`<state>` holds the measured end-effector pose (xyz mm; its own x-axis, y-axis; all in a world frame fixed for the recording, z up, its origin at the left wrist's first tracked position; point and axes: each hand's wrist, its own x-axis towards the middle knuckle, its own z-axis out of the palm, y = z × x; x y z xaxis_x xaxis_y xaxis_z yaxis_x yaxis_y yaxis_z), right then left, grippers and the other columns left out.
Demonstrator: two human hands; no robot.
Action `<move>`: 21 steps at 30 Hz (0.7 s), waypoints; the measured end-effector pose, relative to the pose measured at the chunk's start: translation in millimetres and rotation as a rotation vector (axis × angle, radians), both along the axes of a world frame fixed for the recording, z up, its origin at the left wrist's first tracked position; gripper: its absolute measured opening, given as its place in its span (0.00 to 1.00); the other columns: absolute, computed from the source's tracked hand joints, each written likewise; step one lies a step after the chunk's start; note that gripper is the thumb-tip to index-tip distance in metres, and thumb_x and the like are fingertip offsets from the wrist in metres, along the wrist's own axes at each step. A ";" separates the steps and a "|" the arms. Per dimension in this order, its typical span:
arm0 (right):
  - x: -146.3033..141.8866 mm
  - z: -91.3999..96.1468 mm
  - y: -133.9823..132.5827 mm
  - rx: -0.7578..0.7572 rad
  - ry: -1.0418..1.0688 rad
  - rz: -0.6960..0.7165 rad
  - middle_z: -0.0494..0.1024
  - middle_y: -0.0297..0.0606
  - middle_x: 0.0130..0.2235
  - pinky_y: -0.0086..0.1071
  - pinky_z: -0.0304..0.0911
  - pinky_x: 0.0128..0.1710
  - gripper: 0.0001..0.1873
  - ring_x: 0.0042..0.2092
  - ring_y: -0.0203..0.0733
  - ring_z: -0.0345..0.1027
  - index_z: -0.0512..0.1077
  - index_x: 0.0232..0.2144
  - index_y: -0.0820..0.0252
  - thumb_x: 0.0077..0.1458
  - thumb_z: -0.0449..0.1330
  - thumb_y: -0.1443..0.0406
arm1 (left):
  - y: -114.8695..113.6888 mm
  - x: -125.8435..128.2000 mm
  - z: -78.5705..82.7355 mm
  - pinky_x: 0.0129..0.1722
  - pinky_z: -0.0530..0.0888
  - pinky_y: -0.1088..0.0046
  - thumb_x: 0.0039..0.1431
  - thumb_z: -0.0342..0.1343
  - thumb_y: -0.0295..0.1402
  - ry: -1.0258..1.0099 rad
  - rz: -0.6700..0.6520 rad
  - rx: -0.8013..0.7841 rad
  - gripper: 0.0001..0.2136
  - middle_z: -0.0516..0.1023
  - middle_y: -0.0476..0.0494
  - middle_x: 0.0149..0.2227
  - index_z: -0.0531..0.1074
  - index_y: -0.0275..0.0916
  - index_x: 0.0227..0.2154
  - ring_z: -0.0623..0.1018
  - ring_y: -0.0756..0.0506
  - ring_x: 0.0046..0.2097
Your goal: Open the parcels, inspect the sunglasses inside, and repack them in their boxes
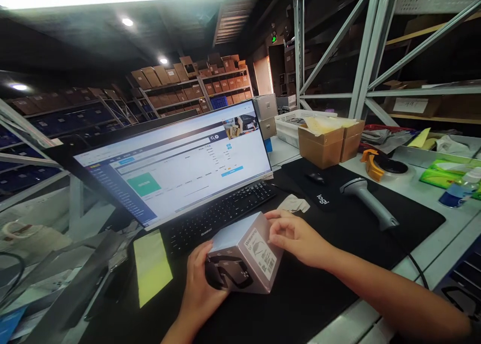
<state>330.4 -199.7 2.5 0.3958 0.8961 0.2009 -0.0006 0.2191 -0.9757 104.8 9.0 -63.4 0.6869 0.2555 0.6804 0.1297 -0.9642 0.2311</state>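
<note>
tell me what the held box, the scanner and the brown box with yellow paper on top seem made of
Held box: likely coated card, smooth with a slight sheen; flat printed panels, crisp edges.
Scanner: probably hard grey plastic; smooth, moulded curves.
Brown box: apparently plain cardboard, matte brown.

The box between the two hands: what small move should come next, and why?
Perhaps the right hand should reach for the scanner, which lies unheld on the mat: the left hand grips the box, and its label is mostly uncovered.
</note>
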 end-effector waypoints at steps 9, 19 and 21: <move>-4.7 -2.8 1.3 -0.050 -0.077 -0.073 0.66 0.48 0.53 0.45 0.66 0.53 0.13 0.56 0.52 0.65 0.73 0.26 0.60 0.55 0.65 0.57 | -4.6 0.5 2.4 0.56 0.71 0.49 0.49 0.63 0.29 0.005 -0.005 -0.004 0.36 0.65 0.31 0.57 0.55 0.37 0.61 0.69 0.32 0.58; -7.4 -6.4 -0.9 -0.065 -0.174 -0.155 0.68 0.44 0.52 0.41 0.69 0.49 0.07 0.56 0.50 0.65 0.75 0.26 0.58 0.54 0.64 0.63 | -6.8 -2.0 3.3 0.56 0.71 0.49 0.50 0.64 0.31 0.023 -0.008 -0.032 0.37 0.64 0.31 0.57 0.55 0.38 0.61 0.68 0.33 0.58; -7.1 -6.6 -1.1 -0.067 -0.152 -0.174 0.69 0.44 0.52 0.41 0.69 0.49 0.07 0.55 0.50 0.66 0.74 0.25 0.59 0.52 0.66 0.63 | -7.2 -2.7 2.5 0.57 0.71 0.49 0.50 0.64 0.30 0.025 -0.008 -0.037 0.36 0.64 0.31 0.57 0.55 0.38 0.61 0.68 0.33 0.58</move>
<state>323.3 -200.7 -4.0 0.5149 0.8305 0.2126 0.1791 0.1383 -0.9741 102.1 1.8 -61.0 0.7054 0.2747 0.6534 0.1282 -0.9561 0.2635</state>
